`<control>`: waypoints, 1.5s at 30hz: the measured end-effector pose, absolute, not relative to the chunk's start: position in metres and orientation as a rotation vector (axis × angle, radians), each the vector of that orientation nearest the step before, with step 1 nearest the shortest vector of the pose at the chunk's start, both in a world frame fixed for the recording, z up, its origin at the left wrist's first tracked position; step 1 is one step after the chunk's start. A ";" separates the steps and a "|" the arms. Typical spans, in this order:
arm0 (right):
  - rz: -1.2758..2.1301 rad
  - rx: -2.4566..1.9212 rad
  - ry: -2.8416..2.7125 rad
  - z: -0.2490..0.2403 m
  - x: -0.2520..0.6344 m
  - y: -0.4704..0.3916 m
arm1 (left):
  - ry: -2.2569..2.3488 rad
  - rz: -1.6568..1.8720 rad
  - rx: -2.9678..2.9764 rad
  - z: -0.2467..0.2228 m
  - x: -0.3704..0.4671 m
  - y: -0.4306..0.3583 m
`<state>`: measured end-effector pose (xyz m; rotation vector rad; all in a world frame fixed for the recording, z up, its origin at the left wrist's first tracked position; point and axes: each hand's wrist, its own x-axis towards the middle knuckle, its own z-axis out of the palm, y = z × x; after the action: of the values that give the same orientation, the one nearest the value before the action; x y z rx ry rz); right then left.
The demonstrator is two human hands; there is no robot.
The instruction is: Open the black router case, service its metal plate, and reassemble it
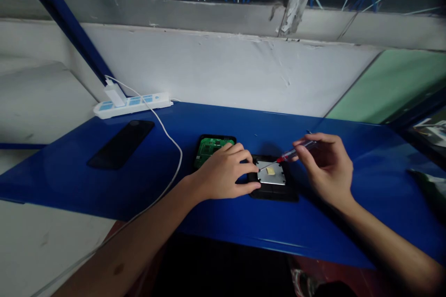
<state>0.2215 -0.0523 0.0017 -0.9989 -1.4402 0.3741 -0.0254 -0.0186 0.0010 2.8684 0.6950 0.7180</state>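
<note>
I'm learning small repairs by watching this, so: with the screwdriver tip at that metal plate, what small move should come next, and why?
Probably press the tip down and turn. The right hand holds the slim red-handled screwdriver slanted, its tip at the upper left corner of the silver metal plate in the black device, while the left hand steadies that device's left edge. No screw is discernible there.

Glossy blue table (104, 181), matt metal plate (275, 177), green circuit board (209, 147), white plastic power strip (139, 104)
</note>
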 end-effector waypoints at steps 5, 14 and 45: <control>0.364 -1.005 -1.456 0.001 0.222 -0.054 | 0.684 0.709 2.864 0.000 -0.025 -0.019; 0.389 -0.928 -1.719 0.017 0.214 -0.050 | 0.697 0.680 2.895 0.000 -0.025 -0.019; 0.232 -0.876 -1.760 0.016 0.186 -0.045 | 0.813 0.553 2.873 -0.006 -0.024 -0.023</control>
<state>0.1863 -0.0454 0.0160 -0.8756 -1.7603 0.2324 -0.0244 -0.0226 -0.0057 2.8734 0.8130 0.5530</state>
